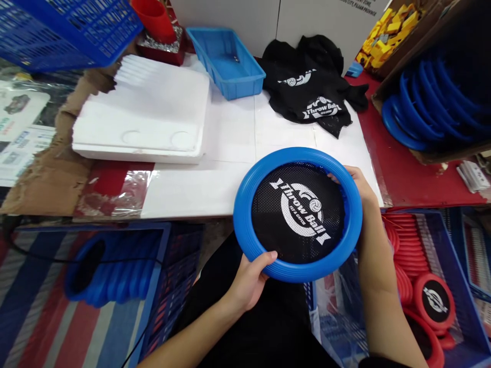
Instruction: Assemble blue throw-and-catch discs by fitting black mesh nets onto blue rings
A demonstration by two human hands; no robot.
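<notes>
A blue plastic ring with a black mesh centre, a throw-ball disc (241,214), is held up over the table's front edge and my lap. White "Throw Ball" print faces me, slanting down to the right. My left hand (251,281) grips the lower left rim, thumb on top and fingers underneath. My right hand (358,186) is closed round the upper right rim; most of its fingers are hidden behind the ring. Farther back lies a pile of black printed mesh pieces (276,66).
A white foam block (153,107), a blue tray (249,82) and a red cup (155,20) occupy the table. Blue rings (422,107) fill a carton at right. Below stand crates with blue discs (123,271) and red discs (406,240). A blue crate (69,30) overhangs upper left.
</notes>
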